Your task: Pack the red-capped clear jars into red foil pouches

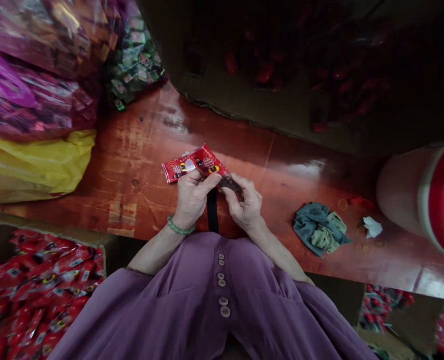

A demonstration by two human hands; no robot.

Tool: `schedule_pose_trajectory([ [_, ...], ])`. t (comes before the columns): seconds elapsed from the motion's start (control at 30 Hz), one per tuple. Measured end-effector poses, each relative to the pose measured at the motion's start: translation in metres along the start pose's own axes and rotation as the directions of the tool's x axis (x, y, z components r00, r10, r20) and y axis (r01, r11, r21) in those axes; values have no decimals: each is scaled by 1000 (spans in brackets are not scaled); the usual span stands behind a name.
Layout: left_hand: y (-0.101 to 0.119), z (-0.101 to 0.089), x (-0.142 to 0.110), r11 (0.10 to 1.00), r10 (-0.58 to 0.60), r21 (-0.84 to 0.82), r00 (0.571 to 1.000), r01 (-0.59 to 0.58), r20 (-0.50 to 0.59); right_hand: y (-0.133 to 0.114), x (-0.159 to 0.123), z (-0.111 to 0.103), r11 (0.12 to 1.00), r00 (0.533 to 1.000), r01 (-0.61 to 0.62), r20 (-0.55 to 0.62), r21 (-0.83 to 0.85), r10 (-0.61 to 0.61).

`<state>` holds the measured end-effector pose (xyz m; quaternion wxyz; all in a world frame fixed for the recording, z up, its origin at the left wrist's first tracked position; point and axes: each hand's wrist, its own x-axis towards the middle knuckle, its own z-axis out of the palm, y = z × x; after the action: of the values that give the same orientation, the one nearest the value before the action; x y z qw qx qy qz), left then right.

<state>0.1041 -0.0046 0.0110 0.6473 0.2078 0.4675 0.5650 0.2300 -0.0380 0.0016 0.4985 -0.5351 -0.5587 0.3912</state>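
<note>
Over the bench, my left hand (192, 196) is closed with a red printed packet (208, 161) pinched under its thumb. A second red packet (173, 169) sticks out to the left behind that hand's fingers; whether it is gripped or lies on the bench, I cannot tell. My right hand (246, 201) pinches a dark brown piece (230, 183) at the packet's lower right end. The piece looks glossy, and its kind is unclear. Both hands nearly meet around it. A dark strap (212, 212) lies beneath, between the wrists.
Filled plastic bags (37, 100) and a yellow bag (37, 165) stand left. A box of red packets (49, 280) is lower left. A shadowed carton (222, 90) overhangs the red bench (131, 150). To the right are a crumpled cloth (319, 227) and a red-lidded bucket (402, 192).
</note>
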Motion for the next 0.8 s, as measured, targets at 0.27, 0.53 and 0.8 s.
schedule_pose_trajectory([
  [0.27, 2, 1, -9, 994, -112, 24, 980, 110, 162, -6, 7, -3, 900, 954, -270, 221, 342, 202],
  [0.53, 3, -12, -36, 987, -138, 110, 976, 121, 167, -5, 4, -8, 855, 903, -369, 359, 366, 236],
  [0.8, 24, -37, -78, 985, -115, 132, 992, 108, 46, -5, -11, 21, 933, 872, -195, 489, 302, 24],
])
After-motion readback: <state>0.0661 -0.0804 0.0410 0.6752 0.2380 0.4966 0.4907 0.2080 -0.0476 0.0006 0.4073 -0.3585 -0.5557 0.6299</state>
